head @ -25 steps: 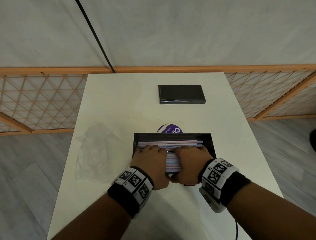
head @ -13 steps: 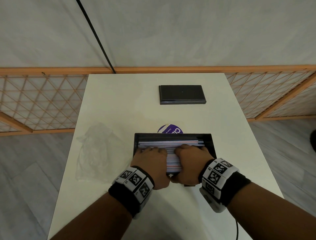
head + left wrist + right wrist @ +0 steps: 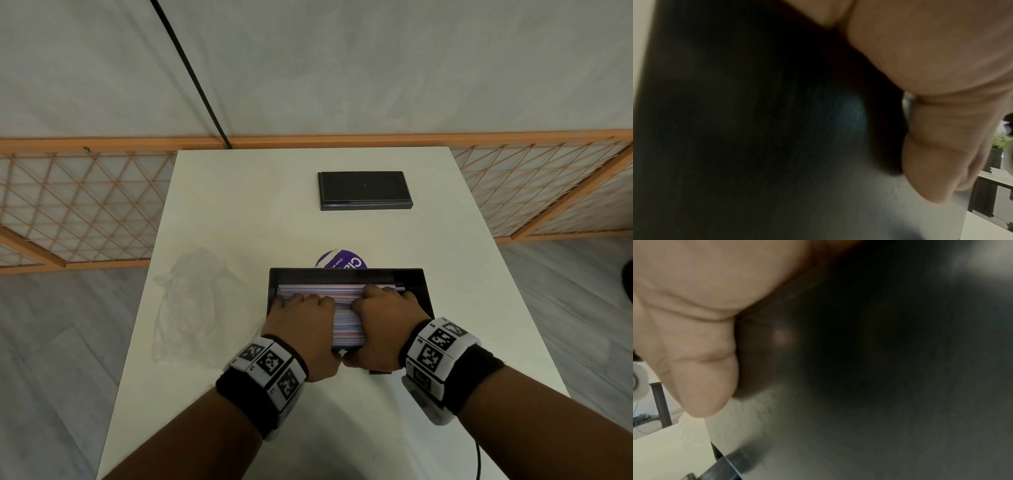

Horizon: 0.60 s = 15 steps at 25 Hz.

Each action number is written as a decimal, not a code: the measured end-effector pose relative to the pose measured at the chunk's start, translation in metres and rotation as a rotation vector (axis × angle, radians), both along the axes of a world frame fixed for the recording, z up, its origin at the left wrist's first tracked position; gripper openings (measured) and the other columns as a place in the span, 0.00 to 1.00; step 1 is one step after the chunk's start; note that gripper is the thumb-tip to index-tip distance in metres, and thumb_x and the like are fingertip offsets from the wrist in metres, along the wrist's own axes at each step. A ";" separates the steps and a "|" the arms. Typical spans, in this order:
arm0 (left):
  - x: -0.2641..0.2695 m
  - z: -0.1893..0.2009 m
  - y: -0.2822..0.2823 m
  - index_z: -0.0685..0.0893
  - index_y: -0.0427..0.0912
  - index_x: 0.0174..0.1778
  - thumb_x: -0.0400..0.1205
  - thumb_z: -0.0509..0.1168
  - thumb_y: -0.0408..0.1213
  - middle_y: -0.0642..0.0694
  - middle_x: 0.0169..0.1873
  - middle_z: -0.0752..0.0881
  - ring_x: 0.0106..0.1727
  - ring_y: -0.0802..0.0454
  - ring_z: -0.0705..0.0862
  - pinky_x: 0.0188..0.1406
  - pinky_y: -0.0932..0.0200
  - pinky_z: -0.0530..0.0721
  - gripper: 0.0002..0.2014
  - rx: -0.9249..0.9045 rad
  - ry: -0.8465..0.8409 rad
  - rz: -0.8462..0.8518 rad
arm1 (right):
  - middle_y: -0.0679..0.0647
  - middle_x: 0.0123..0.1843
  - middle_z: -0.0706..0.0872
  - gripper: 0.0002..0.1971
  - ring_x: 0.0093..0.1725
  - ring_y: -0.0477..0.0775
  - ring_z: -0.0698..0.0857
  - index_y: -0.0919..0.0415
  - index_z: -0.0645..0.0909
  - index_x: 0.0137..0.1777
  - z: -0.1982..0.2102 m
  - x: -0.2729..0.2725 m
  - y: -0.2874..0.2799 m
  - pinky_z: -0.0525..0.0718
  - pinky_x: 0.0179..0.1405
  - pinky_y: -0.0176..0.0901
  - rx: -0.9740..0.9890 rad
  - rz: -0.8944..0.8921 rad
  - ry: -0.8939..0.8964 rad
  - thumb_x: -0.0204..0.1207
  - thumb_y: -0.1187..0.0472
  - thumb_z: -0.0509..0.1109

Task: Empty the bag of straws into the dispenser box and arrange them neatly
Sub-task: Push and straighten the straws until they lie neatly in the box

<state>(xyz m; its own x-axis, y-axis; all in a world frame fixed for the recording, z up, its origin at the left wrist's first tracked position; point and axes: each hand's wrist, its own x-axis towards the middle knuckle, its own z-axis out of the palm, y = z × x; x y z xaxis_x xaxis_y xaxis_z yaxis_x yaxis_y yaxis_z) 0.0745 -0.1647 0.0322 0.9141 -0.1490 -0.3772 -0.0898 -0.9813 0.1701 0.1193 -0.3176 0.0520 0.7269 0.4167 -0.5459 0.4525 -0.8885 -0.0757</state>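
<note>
Inside dispenser box (image 3: 416,287), straws (image 3: 346,325) beneath left hand (image 3: 301,330), right hand (image 3: 385,325) — fingers (image 3: 310,300) curled gripping them.

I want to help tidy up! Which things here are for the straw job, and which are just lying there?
For the job:
straws, black box, empty bag, left hand, right hand

Just lying there:
flat black slab, purple round label

The left hand (image 3: 301,329) and right hand (image 3: 387,325) cover most of the dispenser box (image 3: 416,284), leaving a strip of straws (image 3: 329,293) exposed along its far wall. A crumpled plastic bag (image 3: 191,301) lies just left of the box, a purple disc (image 3: 342,262) sits right behind it and a black lid (image 3: 364,190) lies farther back. The table (image 3: 479,308) to the right of the box is open.
</note>
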 end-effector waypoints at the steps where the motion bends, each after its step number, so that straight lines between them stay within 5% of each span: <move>1: 0.000 0.001 0.000 0.71 0.50 0.73 0.75 0.69 0.60 0.49 0.70 0.78 0.72 0.47 0.75 0.79 0.40 0.69 0.33 0.018 0.004 -0.010 | 0.47 0.56 0.81 0.32 0.58 0.55 0.82 0.45 0.80 0.58 0.000 0.000 0.000 0.74 0.68 0.57 0.006 -0.003 0.004 0.56 0.29 0.70; 4: 0.000 0.002 0.001 0.75 0.51 0.71 0.74 0.69 0.61 0.47 0.70 0.73 0.72 0.45 0.74 0.76 0.41 0.72 0.32 0.034 0.010 -0.009 | 0.44 0.54 0.85 0.32 0.57 0.54 0.84 0.45 0.76 0.60 -0.001 0.000 0.000 0.73 0.70 0.57 0.032 -0.018 0.028 0.57 0.31 0.71; 9: -0.002 0.000 0.000 0.73 0.50 0.70 0.75 0.68 0.60 0.50 0.63 0.83 0.65 0.48 0.82 0.77 0.43 0.72 0.30 -0.008 0.004 0.018 | 0.48 0.57 0.80 0.33 0.60 0.56 0.79 0.45 0.80 0.59 0.000 -0.001 0.001 0.72 0.68 0.59 -0.023 0.020 -0.017 0.56 0.29 0.70; 15: -0.002 0.002 0.000 0.76 0.51 0.67 0.75 0.69 0.59 0.51 0.61 0.84 0.63 0.48 0.83 0.75 0.45 0.75 0.27 -0.012 -0.011 0.015 | 0.42 0.45 0.85 0.27 0.48 0.50 0.84 0.45 0.80 0.53 -0.005 -0.001 0.001 0.79 0.64 0.53 0.035 -0.017 0.032 0.57 0.32 0.71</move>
